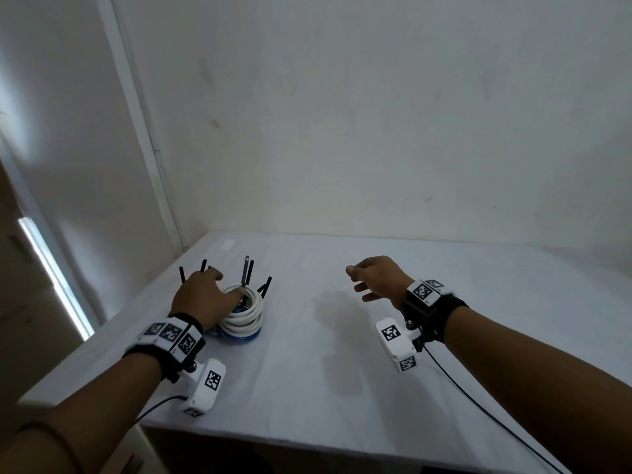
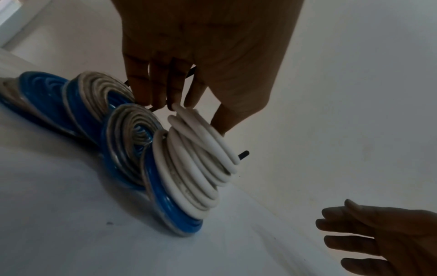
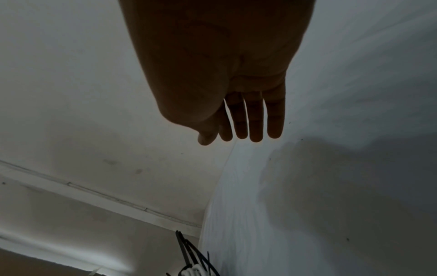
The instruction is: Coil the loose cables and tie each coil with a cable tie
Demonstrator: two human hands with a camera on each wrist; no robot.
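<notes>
A white cable coil (image 1: pixel 243 311) (image 2: pixel 196 168) sits tilted on top of a stack of blue and white coils (image 1: pixel 239 336) (image 2: pixel 113 149) at the table's left. Black cable tie tails (image 1: pixel 247 272) (image 2: pixel 244 154) (image 3: pixel 189 255) stick up from the coils. My left hand (image 1: pixel 201 299) (image 2: pixel 196 115) reaches down onto the white coil, with fingertips on one side of its upper loops and the thumb on the other, pinching them. My right hand (image 1: pixel 369 278) (image 3: pixel 241 134) (image 2: pixel 378 239) hovers above the middle of the table, fingers straight, holding nothing.
The white-covered table (image 1: pixel 342 371) runs into a room corner, with walls along its far and left sides. Its front edge lies near my forearms. Thin black cords trail from both wrist cameras over that front edge.
</notes>
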